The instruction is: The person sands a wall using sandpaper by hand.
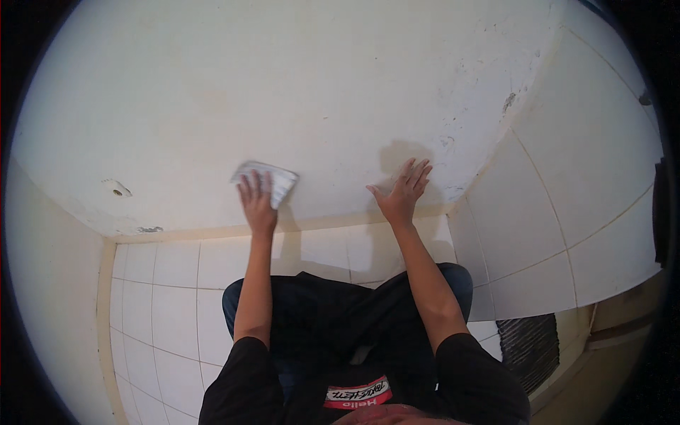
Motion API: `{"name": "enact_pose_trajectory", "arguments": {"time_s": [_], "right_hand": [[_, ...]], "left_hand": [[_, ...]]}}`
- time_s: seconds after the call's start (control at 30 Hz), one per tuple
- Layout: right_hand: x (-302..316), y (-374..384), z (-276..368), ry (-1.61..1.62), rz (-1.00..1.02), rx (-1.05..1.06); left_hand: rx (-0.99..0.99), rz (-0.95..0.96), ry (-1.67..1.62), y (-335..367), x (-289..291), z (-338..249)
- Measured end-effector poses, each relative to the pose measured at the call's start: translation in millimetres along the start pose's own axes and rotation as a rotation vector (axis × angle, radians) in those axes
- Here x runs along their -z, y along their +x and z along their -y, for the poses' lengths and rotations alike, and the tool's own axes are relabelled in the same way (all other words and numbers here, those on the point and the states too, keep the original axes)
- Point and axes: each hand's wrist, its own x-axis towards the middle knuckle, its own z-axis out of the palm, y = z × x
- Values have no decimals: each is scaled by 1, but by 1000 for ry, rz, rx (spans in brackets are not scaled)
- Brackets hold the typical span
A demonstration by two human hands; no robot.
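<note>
A folded white and grey striped cloth (282, 183) lies against the pale wall (319, 92), low down and left of the middle. My left hand (258, 203) holds it there, fingers laid over the cloth. Part of the cloth is hidden under that hand, and its edges look slightly blurred. To the right, my right hand (404, 195) is open and holds nothing, its fingers spread toward the same wall. A shadow falls around this hand; whether the fingertips touch the wall I cannot tell.
White floor tiles (173, 312) run along the wall's foot, where my bent knees are close. A tiled surface (528, 212) closes in on the right. A dark ridged mat (530, 348) lies at the lower right. The wall has a hole (117, 190) and peeling paint (508, 101).
</note>
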Motion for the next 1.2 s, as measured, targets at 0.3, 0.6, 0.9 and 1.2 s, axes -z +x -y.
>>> {"name": "enact_pose_trajectory", "arguments": {"time_s": [0.3, 0.6, 0.9, 1.2], "right_hand": [[-2, 0, -2, 44, -29, 10], [-2, -1, -1, 10, -37, 23], [-2, -1, -4, 21, -16, 8], [-1, 0, -1, 15, -10, 2]], "left_hand": [[170, -114, -62, 1, 3, 4], [-293, 244, -168, -34, -40, -87], [-108, 59, -29, -12, -23, -31], [401, -331, -241, 1, 20, 43]]}}
